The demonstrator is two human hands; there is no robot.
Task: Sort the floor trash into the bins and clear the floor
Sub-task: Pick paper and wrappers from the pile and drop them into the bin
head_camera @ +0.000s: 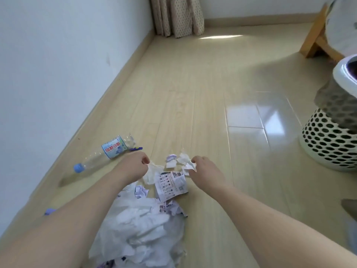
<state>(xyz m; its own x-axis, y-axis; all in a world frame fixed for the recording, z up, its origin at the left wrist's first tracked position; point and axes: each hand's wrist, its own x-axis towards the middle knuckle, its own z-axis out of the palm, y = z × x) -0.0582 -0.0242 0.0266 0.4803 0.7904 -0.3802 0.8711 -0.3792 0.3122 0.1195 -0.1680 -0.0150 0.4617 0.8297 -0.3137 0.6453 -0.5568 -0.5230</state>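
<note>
Crumpled white paper scraps (pixel 178 161) lie scattered on the pale wood-plank floor (pixel 202 105) just ahead of both hands, with a printed leaflet (pixel 171 185) flat beside them and a large heap of torn white tissue and plastic wrap (pixel 143 225) nearer the camera, between the forearms. Off to the left, close to the white wall (pixel 58 64), a clear plastic water bottle with a blue cap and blue-and-white label (pixel 102 153) lies on its side, apart from the paper, which suggests it belongs to a different sort.

The right hand (pixel 204 169) has its fingers curled round a small white paper wad (pixel 190 167), pinching it at the fingertips, likely so it can gather several scraps before one trip to a bin. The left hand (pixel 135 165) is curled with its knuckles up; it seems to grip the edge of a white tissue (pixel 152 174) beneath it, but the contact is hidden and I cannot tell for certain.

A white perforated plastic basket (pixel 330 142) with a dark liner stands well to the right, and a white bin rim (pixel 345 72) shows behind it. They stand within a reach and a turn of the litter, which suits carrying handfuls across.

Judging from how much still lies on the floor, the sorting is at an early stage, with paper being collected first.
</note>
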